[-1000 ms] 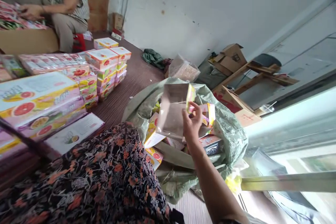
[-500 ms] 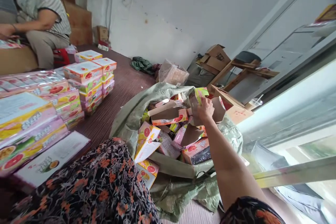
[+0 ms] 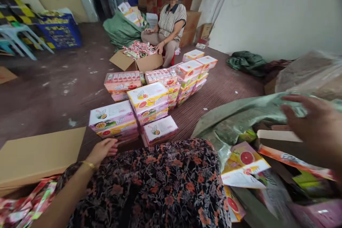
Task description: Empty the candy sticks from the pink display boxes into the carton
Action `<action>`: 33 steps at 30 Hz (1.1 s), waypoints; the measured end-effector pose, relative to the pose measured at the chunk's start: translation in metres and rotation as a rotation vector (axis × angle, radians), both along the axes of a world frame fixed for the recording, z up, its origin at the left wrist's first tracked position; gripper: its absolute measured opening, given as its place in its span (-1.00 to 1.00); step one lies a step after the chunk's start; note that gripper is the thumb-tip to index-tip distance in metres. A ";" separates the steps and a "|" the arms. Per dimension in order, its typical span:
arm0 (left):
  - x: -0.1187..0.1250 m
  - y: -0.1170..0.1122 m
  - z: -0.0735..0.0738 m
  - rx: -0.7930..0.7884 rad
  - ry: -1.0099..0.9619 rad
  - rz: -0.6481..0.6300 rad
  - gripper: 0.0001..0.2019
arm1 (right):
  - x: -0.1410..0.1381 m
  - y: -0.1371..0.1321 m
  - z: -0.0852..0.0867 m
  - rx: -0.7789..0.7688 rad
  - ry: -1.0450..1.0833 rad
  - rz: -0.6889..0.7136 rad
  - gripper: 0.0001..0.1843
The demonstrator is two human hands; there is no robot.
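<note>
Head view: the left hand [image 3: 103, 149] lies at the lower left of the frame, at the edge of the floral cloth [image 3: 160, 181] that covers the person's lap. Its fingers are loosely curled and it holds nothing. Just beyond the fingertips, at centre left, stands a stack of fruit-printed boxes [image 3: 112, 119], pink and white. More stacks of the same kind run behind it toward the middle of the frame, all on the dark floor [image 3: 53, 85]. A flat cardboard sheet [image 3: 40, 153] lies to the left of that hand.

At the right edge the right hand [image 3: 315, 124] is blurred, spread wide with fingers apart and empty. It hovers over the mouth of a green sack [image 3: 235, 117]; whether it touches the sack cannot be told. Flattened cartons [image 3: 244, 164] with grapefruit prints fill the sack below the hand, at lower right.

At upper centre a seated person [image 3: 171, 25] in a striped top reaches into an open cardboard box [image 3: 136, 60] of packets. A blue crate [image 3: 60, 30] stands at upper left, and a heap of green cloth [image 3: 245, 60] lies by the wall at upper right.
</note>
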State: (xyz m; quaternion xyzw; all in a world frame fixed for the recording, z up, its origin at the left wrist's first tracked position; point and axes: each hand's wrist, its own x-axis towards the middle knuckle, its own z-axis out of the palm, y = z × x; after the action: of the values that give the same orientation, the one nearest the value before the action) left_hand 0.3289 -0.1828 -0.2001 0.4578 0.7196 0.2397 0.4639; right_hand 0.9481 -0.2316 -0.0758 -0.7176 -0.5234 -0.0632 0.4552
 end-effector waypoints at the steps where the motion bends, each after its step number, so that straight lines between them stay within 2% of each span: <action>1: 0.017 0.014 -0.014 0.036 0.123 -0.152 -0.37 | -0.040 0.014 -0.007 -0.055 -0.178 0.157 -0.76; 2: 0.035 0.028 -0.029 0.063 0.191 -0.246 -0.42 | -0.080 0.028 -0.016 -0.066 -0.293 0.297 -0.73; 3: 0.054 0.041 -0.043 0.088 0.238 -0.332 -0.46 | -0.117 0.042 -0.028 -0.081 -0.362 0.375 -0.70; 5: 0.089 0.062 -0.069 0.125 0.297 -0.479 -0.46 | -0.180 0.067 -0.058 -0.182 -0.436 0.438 -0.71; 8: 0.128 0.085 -0.100 0.142 0.388 -0.677 -0.23 | -0.236 0.094 -0.106 -0.398 -0.396 0.465 -0.73; 11: 0.150 0.103 -0.123 0.123 0.467 -0.796 -0.05 | -0.252 0.109 -0.141 -0.645 -0.254 0.430 -0.71; 13: 0.158 0.111 -0.137 0.112 0.566 -0.863 0.01 | -0.253 0.116 -0.154 -0.765 -0.158 0.407 -0.72; 15: 0.163 0.115 -0.149 0.129 0.705 -0.912 0.05 | -0.250 0.123 -0.157 -0.795 -0.085 0.392 -0.72; 18: 0.170 0.113 -0.160 0.201 0.867 -0.908 0.01 | -0.247 0.133 -0.154 -0.770 -0.037 0.358 -0.71; 21: 0.176 0.109 -0.159 0.236 0.916 -0.896 -0.02 | -0.246 0.142 -0.149 -0.795 -0.008 0.318 -0.71; 24: 0.179 0.109 -0.147 0.189 0.828 -0.827 -0.02 | -0.245 0.146 -0.149 -0.814 0.026 0.279 -0.71; 28: 0.176 0.108 -0.121 -0.035 0.317 -0.535 -0.05 | -0.240 0.145 -0.153 -0.813 0.098 0.228 -0.72; 30: 0.171 0.102 -0.104 -0.119 0.071 -0.484 -0.10 | -0.236 0.141 -0.155 -0.777 0.167 0.193 -0.70; 33: 0.165 0.087 -0.078 -0.193 -0.307 -0.396 -0.04 | -0.233 0.133 -0.158 -0.612 0.312 0.121 -0.55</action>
State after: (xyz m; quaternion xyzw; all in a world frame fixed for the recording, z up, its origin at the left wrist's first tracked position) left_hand 0.4934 -0.0957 -0.2781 0.5014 0.5569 0.1412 0.6470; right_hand 0.7146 -0.0991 -0.2334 -0.7894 -0.4838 0.2342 0.2966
